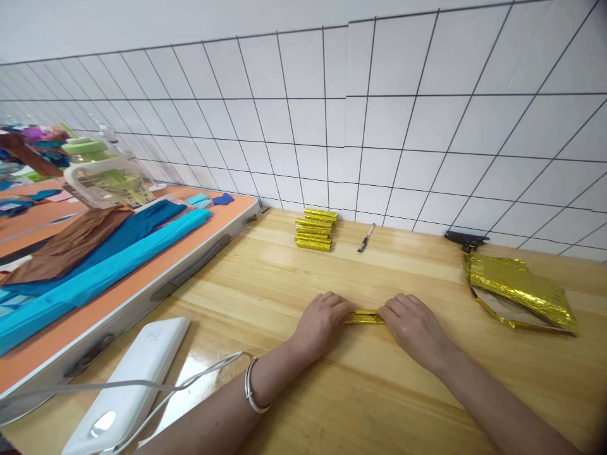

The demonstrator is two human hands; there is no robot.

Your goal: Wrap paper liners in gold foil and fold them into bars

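Observation:
A narrow folded strip of gold foil (pixel 365 316) lies on the wooden table between my hands. My left hand (pixel 322 323) has its fingers pressed together on the strip's left end. At the right end, the fingers of my right hand (pixel 411 325) are closed on the foil in the same way. Both thumbs are mostly hidden. Farther back, several folded gold strips (pixel 315 231) sit in a row near the wall. A larger gold foil bundle (pixel 524 287), with a brown layer showing at its open side, rests to the right.
A pen (pixel 367 238) and a black clip (pixel 466 239) lie near the tiled wall. At the left are a white power bank (pixel 133 379) with a cable, and an orange raised surface (pixel 237 205) holding fabrics and a green-lidded jug (pixel 109 174).

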